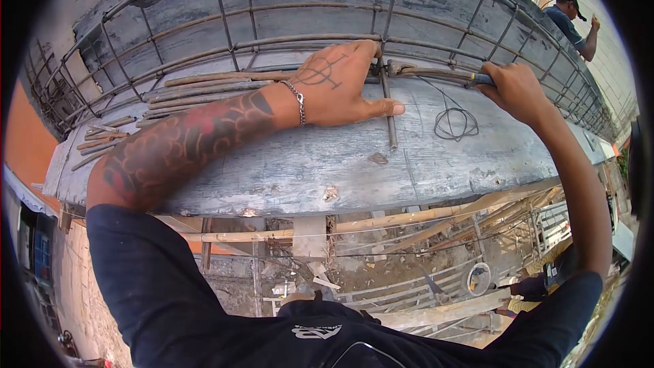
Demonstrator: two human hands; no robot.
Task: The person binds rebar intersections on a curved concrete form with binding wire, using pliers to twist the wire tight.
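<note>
My left hand [340,83] reaches over the lower edge of a rebar cage [310,5]. Its fingers curl down by the cage, tips hidden, and the thumb lies across a short steel bar [392,129] that juts toward me over the board. To the right, my right hand [512,90] is closed around the blue grip of a rusty pincers-like tool [436,73]. The tool's head sits beside the cage, close to the short bar; its jaws are not clear. Thin tie wire [456,125] lies loosely coiled on the grey board [286,170] between my hands.
Several cut bars [204,92] lie beneath my left forearm, with shorter pieces [102,138] farther left. Past the board's near edge is a drop to bamboo poles [252,235], slats and a bucket [479,276]. A person [569,20] in a cap is at upper right.
</note>
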